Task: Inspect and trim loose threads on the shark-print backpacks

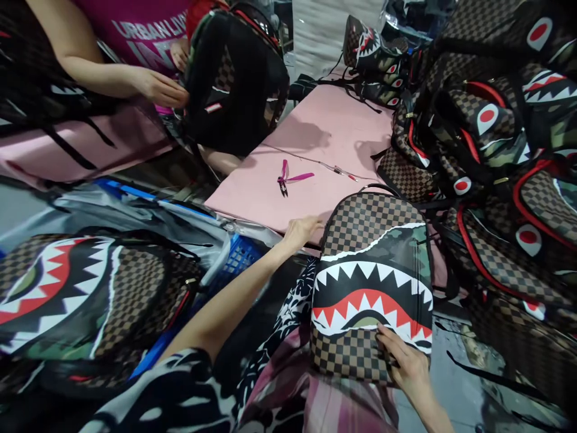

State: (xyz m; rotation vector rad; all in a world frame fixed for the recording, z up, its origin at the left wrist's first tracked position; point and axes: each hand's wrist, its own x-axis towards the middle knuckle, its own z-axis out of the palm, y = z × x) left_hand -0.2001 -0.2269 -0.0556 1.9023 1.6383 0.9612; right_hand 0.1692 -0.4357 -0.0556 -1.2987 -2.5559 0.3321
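The checkered backpack with the shark-mouth print is being held upright, its front panel facing the wearer of the camera, its lower edge just over the plaid cloth on the lap. It appears that the bag is being steadied between both hands. For this to be done well, light and even pressure is being called for, so that the printed panel is not being creased; the upper edge should also be supported, since a soft bag may be easily tipped.

At the lower right of the panel, the right hand is being laid on the front; its fingers are being slightly spread and bent, with the tips touching near the end of the red print, and nothing is being enclosed by them. The left hand is being placed at the upper left side, its fingertips at the bag's edge; whether the edge is being pinched cannot be told, because the tips are being partly hidden.

Beyond the bag, pink-handled snips are lying on the pink table, well apart from both hands. Farther left, a dark bag is being handled by a co-worker.
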